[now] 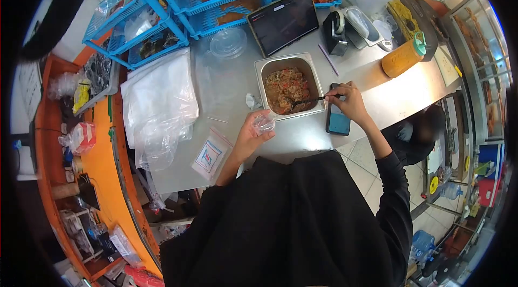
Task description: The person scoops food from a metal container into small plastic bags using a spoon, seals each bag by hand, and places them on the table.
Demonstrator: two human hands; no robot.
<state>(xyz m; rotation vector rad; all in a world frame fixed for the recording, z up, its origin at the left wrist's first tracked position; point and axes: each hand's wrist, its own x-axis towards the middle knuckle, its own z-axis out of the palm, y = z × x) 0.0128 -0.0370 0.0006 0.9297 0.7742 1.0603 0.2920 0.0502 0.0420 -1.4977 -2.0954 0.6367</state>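
A square metal food pan [260, 77] holds a chopped reddish-brown food mix [287, 86]. My right hand [348, 102] grips the handle of a black spoon [312, 100], whose tip rests in the mix near the pan's front side. Just left of the pan's front corner, my left hand [253, 133] holds a small clear plastic cup [263, 123]. Beneath my right hand lies a phone [339, 123] on the metal table [294, 138].
A tablet [283, 21] leans behind the pan, beside blue stacked baskets [216, 3]. Plastic bags [159, 98] and a printed packet [211, 153] lie to the left. An orange bottle [400, 60] stands at the right. A person in dark clothes [415, 134] is low beside the table.
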